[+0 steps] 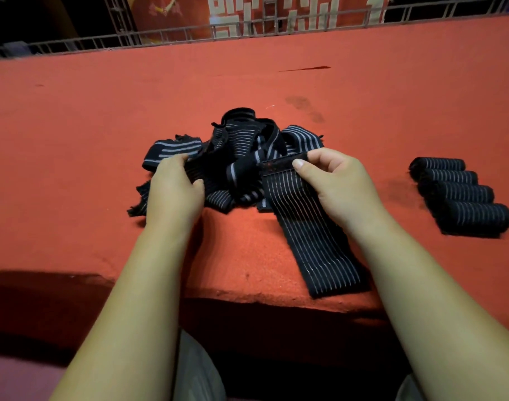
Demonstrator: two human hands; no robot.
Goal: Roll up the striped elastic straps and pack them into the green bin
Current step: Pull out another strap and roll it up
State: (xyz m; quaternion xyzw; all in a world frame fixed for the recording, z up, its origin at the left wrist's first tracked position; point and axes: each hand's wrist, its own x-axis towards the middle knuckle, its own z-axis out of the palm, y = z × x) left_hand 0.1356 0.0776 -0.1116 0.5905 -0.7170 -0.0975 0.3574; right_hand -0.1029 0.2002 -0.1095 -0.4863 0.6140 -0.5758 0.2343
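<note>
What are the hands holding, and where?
The right hand pinches one strap by its dark end tab; the left hand grips the tangled pile's left side.

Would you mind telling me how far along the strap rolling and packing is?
Done: four rolled straps lie in a row on the red table. In hand: the right hand pinches the end of a flat strap; the left hand grips the tangled pile. Left: that pile is unrolled, and no green bin is in view, so nothing looks packed.
</note>
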